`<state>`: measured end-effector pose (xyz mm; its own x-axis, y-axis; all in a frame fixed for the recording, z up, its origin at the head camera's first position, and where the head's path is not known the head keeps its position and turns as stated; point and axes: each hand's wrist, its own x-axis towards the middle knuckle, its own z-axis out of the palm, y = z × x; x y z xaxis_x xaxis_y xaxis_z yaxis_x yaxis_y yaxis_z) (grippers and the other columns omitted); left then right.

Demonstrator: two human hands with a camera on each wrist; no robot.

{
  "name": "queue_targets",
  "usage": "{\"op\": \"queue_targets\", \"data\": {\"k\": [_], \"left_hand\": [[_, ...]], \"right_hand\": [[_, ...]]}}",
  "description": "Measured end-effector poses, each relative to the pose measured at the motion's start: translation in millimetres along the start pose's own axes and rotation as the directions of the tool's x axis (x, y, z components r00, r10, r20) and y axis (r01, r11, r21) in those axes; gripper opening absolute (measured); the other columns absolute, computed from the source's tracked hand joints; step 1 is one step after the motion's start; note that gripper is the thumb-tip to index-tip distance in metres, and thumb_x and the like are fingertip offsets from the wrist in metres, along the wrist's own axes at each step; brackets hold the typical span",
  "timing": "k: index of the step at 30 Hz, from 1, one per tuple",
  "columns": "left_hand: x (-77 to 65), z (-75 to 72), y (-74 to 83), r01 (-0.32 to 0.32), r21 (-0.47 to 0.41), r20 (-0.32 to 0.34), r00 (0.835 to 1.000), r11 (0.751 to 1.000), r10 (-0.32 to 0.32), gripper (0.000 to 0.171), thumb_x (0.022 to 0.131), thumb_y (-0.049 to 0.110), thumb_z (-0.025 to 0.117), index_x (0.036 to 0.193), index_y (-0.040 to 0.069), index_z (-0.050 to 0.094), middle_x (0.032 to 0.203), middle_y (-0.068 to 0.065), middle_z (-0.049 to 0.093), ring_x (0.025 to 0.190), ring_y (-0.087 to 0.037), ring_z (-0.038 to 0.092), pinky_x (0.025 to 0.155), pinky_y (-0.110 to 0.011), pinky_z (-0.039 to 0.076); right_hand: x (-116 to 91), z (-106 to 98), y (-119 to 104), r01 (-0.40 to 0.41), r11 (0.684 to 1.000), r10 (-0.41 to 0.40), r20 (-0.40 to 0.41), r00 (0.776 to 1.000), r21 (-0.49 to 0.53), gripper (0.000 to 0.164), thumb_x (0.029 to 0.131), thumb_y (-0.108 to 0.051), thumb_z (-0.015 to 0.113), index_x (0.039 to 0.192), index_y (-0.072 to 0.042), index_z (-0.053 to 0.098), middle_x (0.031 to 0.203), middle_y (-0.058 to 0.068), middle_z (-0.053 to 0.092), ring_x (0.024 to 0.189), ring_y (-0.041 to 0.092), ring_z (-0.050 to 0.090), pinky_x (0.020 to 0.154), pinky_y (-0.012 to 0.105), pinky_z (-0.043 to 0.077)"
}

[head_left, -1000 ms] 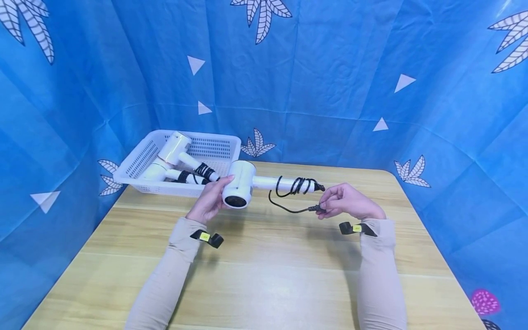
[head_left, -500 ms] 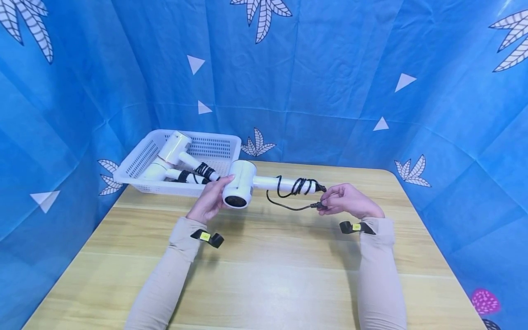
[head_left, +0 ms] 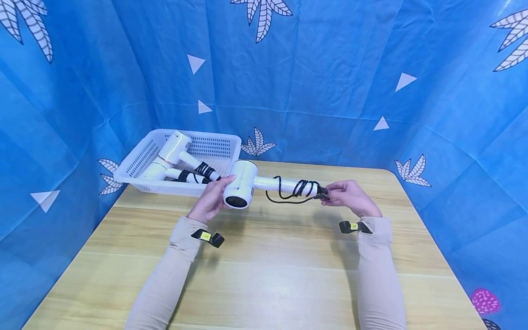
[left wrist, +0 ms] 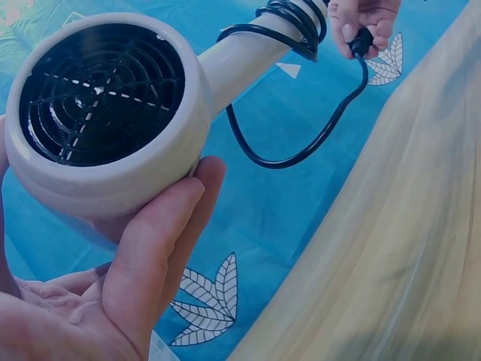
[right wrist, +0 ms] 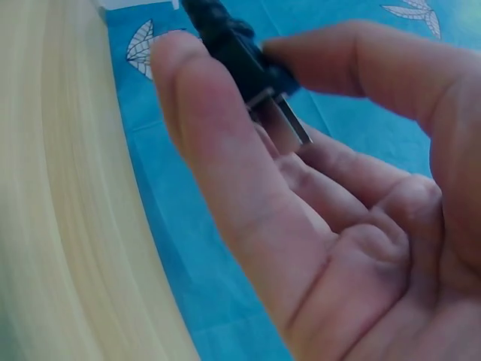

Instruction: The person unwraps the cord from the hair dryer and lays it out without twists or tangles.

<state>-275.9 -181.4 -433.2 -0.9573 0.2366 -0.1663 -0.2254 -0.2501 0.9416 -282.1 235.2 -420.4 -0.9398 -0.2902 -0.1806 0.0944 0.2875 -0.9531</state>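
A white hair dryer (head_left: 240,185) is held above the table, its handle pointing right. My left hand (head_left: 211,199) grips its barrel from the left; in the left wrist view the fingers curl round the barrel below the dark round grille (left wrist: 101,94). Several turns of black cord (head_left: 303,188) wrap the handle, with one loose loop hanging beneath. At the handle's end my right hand (head_left: 350,197) pinches the black plug (right wrist: 248,71) between thumb and fingers. A metal prong shows in the right wrist view.
A white perforated basket (head_left: 142,185) stands at the back left of the wooden table (head_left: 264,275). Two more white hair dryers (head_left: 175,146) with wrapped cords lie in it. A blue patterned curtain (head_left: 330,82) surrounds the table at the back and sides.
My right hand has moved up slightly with the plug, bringing it against the handle's end. The cord's loose loop has risen closer to the handle. My left hand has barely moved.
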Motion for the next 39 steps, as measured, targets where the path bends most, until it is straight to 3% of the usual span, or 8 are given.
{"op": "queue_targets", "data": {"k": [7, 15, 25, 35, 39], "left_hand": [[-1.3, 1.0, -0.5, 0.0, -0.034, 0.033, 0.999, 0.999, 0.001, 0.038, 0.107, 0.029, 0.053, 0.131, 0.0, 0.05, 0.093, 0.0, 0.075, 0.078, -0.013, 0.077, 0.067, -0.028, 0.066], [-1.3, 2.3, 0.0, 0.011, -0.017, 0.043, 0.999, 1.0, -0.01, 0.044, 0.106, 0.03, 0.054, 0.135, -0.003, 0.048, 0.095, 0.001, 0.075, 0.079, -0.012, 0.077, 0.069, -0.028, 0.067], [-0.9, 2.5, -0.3, 0.016, -0.016, 0.045, 0.999, 1.0, -0.016, 0.044, 0.106, 0.029, 0.054, 0.136, -0.003, 0.048, 0.095, 0.001, 0.075, 0.08, -0.012, 0.077, 0.07, -0.028, 0.067], [1.0, 2.6, -3.0, 0.021, -0.008, 0.05, 0.999, 1.0, -0.021, 0.051, 0.106, 0.03, 0.053, 0.14, -0.008, 0.046, 0.094, 0.0, 0.076, 0.079, -0.013, 0.078, 0.066, -0.026, 0.066], [2.1, 2.3, -4.4, 0.024, -0.006, 0.053, 0.998, 1.0, -0.024, 0.051, 0.106, 0.03, 0.054, 0.14, -0.007, 0.046, 0.093, 0.0, 0.076, 0.078, -0.013, 0.078, 0.064, -0.025, 0.066]], "right_hand": [[1.3, 2.8, -4.1, 0.025, 0.999, -0.018, -0.16, 0.987, 0.041, 0.041, 0.1, -0.001, 0.057, 0.135, 0.02, 0.051, 0.109, 0.01, 0.072, 0.086, 0.009, 0.077, 0.088, 0.027, 0.064], [2.1, 0.2, -5.2, 0.125, 0.98, -0.078, -0.278, 0.957, 0.156, 0.042, 0.101, -0.001, 0.06, 0.133, 0.022, 0.048, 0.092, -0.003, 0.075, 0.083, 0.011, 0.078, 0.086, 0.026, 0.064], [0.7, 2.6, -9.6, 0.246, 0.908, -0.117, -0.358, 0.926, 0.338, 0.018, 0.099, -0.002, 0.065, 0.112, 0.011, 0.06, 0.085, 0.003, 0.08, 0.077, 0.013, 0.079, 0.082, 0.025, 0.064], [-0.4, 7.3, -18.5, 0.377, 0.832, -0.164, -0.47, 0.868, 0.406, 0.006, 0.097, 0.005, 0.065, 0.102, 0.003, 0.067, 0.088, 0.007, 0.081, 0.079, 0.018, 0.08, 0.083, 0.03, 0.064], [-2.7, 9.5, -24.2, 0.441, 0.768, -0.19, -0.493, 0.849, 0.464, 0.006, 0.094, 0.006, 0.068, 0.097, 0.002, 0.068, 0.088, 0.011, 0.081, 0.078, 0.021, 0.08, 0.083, 0.032, 0.064]]}}
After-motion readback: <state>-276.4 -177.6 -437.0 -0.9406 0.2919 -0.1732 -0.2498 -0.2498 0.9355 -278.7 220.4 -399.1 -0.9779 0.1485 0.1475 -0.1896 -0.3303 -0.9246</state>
